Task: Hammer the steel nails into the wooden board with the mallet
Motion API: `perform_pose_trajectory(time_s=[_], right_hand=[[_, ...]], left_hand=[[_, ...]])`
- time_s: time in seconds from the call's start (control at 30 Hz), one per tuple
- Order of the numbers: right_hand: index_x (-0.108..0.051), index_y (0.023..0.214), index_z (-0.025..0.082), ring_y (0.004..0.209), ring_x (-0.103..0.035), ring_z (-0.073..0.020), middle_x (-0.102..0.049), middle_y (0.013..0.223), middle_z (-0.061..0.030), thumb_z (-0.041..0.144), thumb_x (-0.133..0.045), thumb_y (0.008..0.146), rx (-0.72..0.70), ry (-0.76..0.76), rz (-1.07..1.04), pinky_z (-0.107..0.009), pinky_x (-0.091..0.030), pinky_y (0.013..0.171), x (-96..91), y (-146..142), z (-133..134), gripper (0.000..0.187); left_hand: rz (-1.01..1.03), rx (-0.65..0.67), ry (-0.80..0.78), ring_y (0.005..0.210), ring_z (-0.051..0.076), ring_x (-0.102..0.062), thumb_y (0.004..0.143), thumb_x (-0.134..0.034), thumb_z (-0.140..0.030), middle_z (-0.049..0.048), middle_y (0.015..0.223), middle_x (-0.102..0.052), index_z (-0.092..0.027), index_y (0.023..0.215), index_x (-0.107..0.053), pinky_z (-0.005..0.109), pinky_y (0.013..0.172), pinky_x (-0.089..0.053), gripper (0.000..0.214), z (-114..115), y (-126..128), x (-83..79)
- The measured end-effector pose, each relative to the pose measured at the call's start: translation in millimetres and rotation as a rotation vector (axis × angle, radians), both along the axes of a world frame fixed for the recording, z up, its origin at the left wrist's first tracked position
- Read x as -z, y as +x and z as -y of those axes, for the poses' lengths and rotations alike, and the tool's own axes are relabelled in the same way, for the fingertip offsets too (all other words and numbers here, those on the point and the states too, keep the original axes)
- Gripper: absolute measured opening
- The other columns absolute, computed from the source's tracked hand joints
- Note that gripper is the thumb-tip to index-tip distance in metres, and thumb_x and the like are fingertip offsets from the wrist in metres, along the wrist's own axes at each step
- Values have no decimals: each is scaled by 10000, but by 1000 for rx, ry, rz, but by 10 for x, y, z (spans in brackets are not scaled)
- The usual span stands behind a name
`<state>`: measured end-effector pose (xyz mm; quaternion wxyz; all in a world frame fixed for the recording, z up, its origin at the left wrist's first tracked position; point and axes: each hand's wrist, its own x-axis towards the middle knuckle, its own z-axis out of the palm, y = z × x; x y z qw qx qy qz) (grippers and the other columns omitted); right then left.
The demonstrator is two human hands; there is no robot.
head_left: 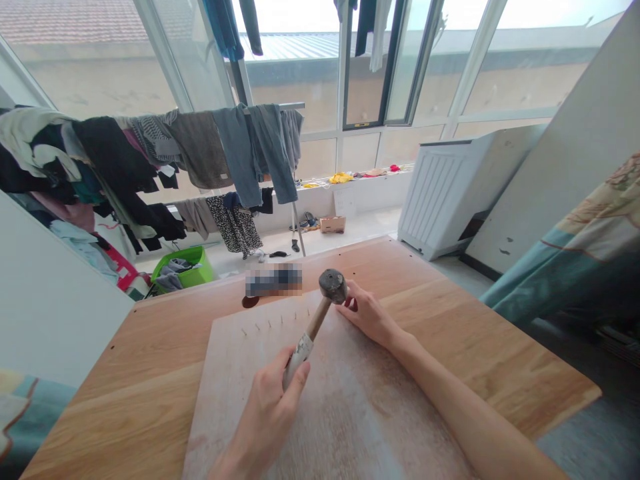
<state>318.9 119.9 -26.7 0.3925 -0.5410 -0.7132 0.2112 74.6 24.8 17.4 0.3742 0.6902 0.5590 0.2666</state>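
My left hand (273, 397) is closed round the pale, worn grip of a rubber mallet (317, 321). Its dark, rounded head (333, 285) hangs over the far part of a whitish wooden board (345, 413). Just right of the mallet head, my right hand (370, 313) rests at the board with thumb and fingertips drawn together. Whatever those fingers pinch is hidden or too small to make out. Several thin nails (270, 324) stand in a row along the board's far left edge, some leaning slightly.
Beneath the board lies a wooden table (480, 333) with a round dark hole (251, 302). A blurred-out object (273, 279) sits near its far edge. Beyond stand a laundry rack with hanging clothes (200, 150), a green basket (200, 270) and a white appliance (440, 193). A curtain (565, 247) hangs at right.
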Motion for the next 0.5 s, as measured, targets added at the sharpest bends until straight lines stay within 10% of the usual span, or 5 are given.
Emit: perform_pose_trajectory(time_s=[0.27, 0.5], right_hand=[[-532, 1323, 183, 666, -621, -148, -695, 858, -11, 172, -633, 798, -1, -25, 5, -294, -521, 704, -17, 3, 16, 535], [-484, 1371, 200, 867, -684, -212, -709, 1119, -113, 206, -640, 743, 55, -16, -105, -329, -567, 682, -48, 393, -3, 647]], left_hand=[[-53, -2, 41, 721, 209, -668, 1005, -375, -487, 31, 726, -671, -155, 1160, -672, 284, 684, -519, 472, 163, -112, 46], [-278, 99, 544, 959, 203, -719, 1030, -426, -330, 93, 1041, -733, -215, 1333, -593, 268, 862, -574, 365, 501, -284, 398]])
